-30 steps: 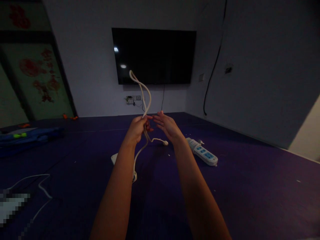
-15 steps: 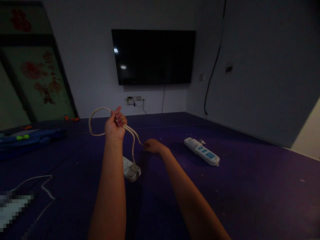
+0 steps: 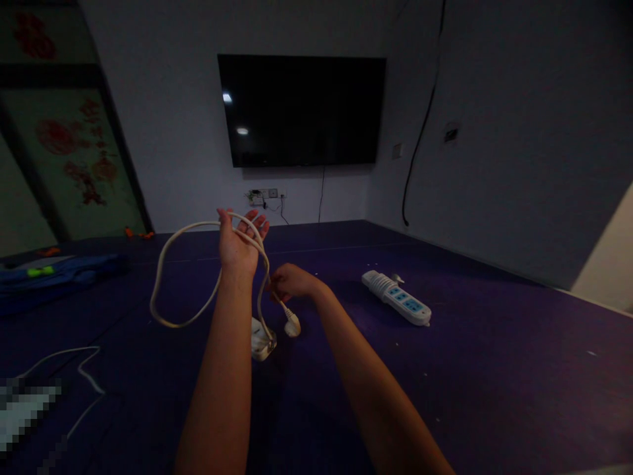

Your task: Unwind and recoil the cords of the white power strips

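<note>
A white power cord hangs in a wide loop from my left hand, which is raised with its palm toward me. The cord lies across that palm, between the thumb and the loosely spread fingers. Lower and to the right, my right hand has its fingers closed round the cord just above its plug. The white plug dangles below those fingers. The cord's other end runs down into a white power strip on the purple floor, partly hidden behind my left forearm.
Another white power strip, with blue sockets and its cord wound round it, lies to the right. Dark blue cloth lies at the left, near a thin white cable. A television hangs on the far wall.
My left hand's fingers have spread, and the cord loop has grown larger and hangs lower. My right hand has shifted slightly left and up; the plug now shows beneath it.
</note>
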A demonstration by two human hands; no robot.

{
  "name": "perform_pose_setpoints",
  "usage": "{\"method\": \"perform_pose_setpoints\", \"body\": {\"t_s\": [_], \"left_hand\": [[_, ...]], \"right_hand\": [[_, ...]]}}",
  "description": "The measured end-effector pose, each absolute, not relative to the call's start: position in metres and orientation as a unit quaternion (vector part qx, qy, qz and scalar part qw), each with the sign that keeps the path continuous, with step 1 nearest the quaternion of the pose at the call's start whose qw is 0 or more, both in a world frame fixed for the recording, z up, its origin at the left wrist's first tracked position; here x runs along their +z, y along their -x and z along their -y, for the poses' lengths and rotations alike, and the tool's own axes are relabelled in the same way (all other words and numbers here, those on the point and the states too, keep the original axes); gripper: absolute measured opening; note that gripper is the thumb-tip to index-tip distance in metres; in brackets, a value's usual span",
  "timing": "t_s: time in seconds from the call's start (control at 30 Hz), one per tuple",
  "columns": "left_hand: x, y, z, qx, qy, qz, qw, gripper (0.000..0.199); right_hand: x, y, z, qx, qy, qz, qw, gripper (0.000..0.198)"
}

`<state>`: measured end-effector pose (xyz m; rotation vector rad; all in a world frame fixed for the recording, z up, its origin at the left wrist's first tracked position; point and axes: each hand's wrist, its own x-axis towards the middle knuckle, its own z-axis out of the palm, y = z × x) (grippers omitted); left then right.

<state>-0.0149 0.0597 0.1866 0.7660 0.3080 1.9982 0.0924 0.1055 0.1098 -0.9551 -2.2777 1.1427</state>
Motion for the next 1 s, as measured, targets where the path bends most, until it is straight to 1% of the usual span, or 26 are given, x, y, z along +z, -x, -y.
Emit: {"method": "perform_pose_setpoints", "body": {"t_s": [0.13,0.3,0.4,0.5,0.63,0.8,0.9,1.0], "left_hand": [[0.185,0.011,-0.059,0.807,-0.349,-0.147,0.454,0.018],[0.184,0.007,-0.058,0.807,-0.363,-0.142,0.445,0.019],[0.184,0.007,-0.058,0.805,-0.365,-0.148,0.444,0.018],[0.183,0.007,-0.060,0.805,-0.365,-0.159,0.440,0.019],[0.183,0.003,-0.060,0.814,-0.359,-0.166,0.426,0.025],[0.183,-0.002,-0.059,0.829,-0.355,-0.157,0.403,0.032],[0.182,-0.001,-0.060,0.832,-0.357,-0.152,0.397,0.031],[0.184,0.003,-0.060,0.826,-0.348,-0.139,0.421,0.024]], "right_hand": [[0.111,-0.090,-0.102,0.484,0.338,0.782,0.200,0.020],[0.112,-0.092,-0.098,0.538,0.306,0.765,0.178,0.012],[0.113,-0.092,-0.096,0.556,0.288,0.761,0.170,0.014],[0.112,-0.089,-0.094,0.553,0.281,0.767,0.164,0.015],[0.110,-0.081,-0.090,0.527,0.299,0.774,0.184,0.004],[0.108,-0.073,-0.088,0.486,0.328,0.782,0.211,0.011],[0.109,-0.072,-0.088,0.479,0.338,0.781,0.214,0.012],[0.111,-0.076,-0.092,0.485,0.353,0.775,0.201,0.013]]}}
